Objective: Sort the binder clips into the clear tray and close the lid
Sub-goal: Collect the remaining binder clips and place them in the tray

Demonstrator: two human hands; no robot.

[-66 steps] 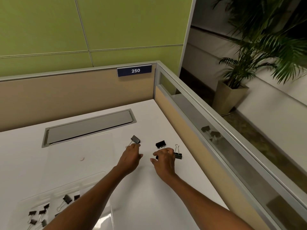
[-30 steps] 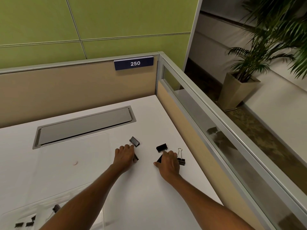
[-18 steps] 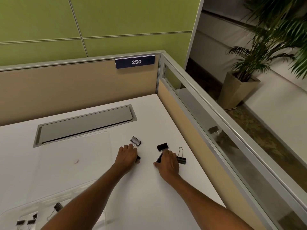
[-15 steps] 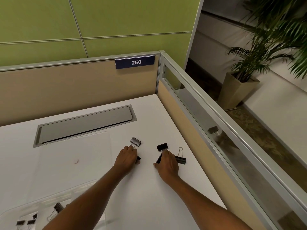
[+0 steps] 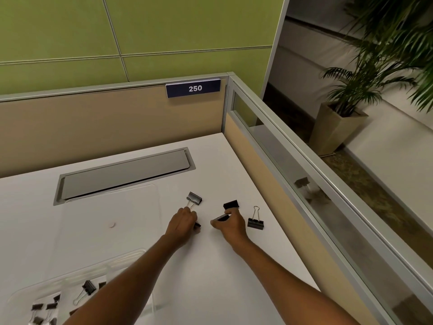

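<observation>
While the left grip [image 5: 182,225] is clenching one small clip [image 5: 198,225] and the right grip [image 5: 230,222] is pinching another clip [image 5: 221,217], three binder clips [image 5: 255,223] are lying loose on the tabletop [image 5: 234,174] beside them. More are sitting in the clear tray [image 5: 131,253] at lower left.

Both bare forearms reach forward from the near edge and converge over the worktop [image 5: 234,172], the left from the lower left and the right from the lower right. The left hand [image 5: 181,225] lies back-up with the wrist straight. Its fingers [image 5: 188,213] are curled down and under, closed around a dark clip [image 5: 198,225] of which only a corner shows. The right hand [image 5: 232,226] is also palm-down, its thumb pointing towards the left hand. Thumb and forefinger pinch a black binder clip [image 5: 221,217], and the other fingers are bent loosely behind. The hands sit near each other, with a narrow gap between them.
</observation>
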